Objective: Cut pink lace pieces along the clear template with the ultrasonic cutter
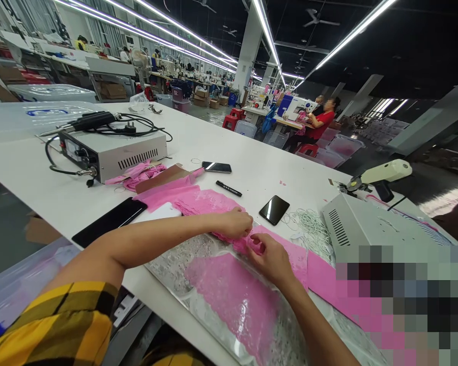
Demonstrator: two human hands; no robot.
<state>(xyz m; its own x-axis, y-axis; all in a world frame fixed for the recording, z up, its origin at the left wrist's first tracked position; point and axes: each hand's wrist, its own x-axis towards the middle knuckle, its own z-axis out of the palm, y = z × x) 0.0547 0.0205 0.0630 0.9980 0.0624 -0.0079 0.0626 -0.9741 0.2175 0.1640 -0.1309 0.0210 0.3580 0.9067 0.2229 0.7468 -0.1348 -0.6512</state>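
A fold of the pink lace fabric [229,300] is pinched between the fingertips of the right hand [269,259]; the left hand [234,222] is curled just beside it, its fingers pressed together on the same fold, though what lies under its palm is hidden. The fabric is spread on the white desk [252,173], partly under a clear plastic bag [175,264] whose shine makes the lace edges hard to make out. Just beyond the fabric, a black phone [274,209] is laid face up; farther beyond it a black marker [229,188] bears white lettering too small to be read, and a second phone [217,166] lies past that. Left of the fabric a dark tablet [110,221] is seen, and behind it a grey metal control box [112,152] with cables; its front labels cannot be read. Right of the fabric a tangle of white elastic loops [309,226] and a grey machine housing [362,223] are placed; the lower right corner is blurred out.
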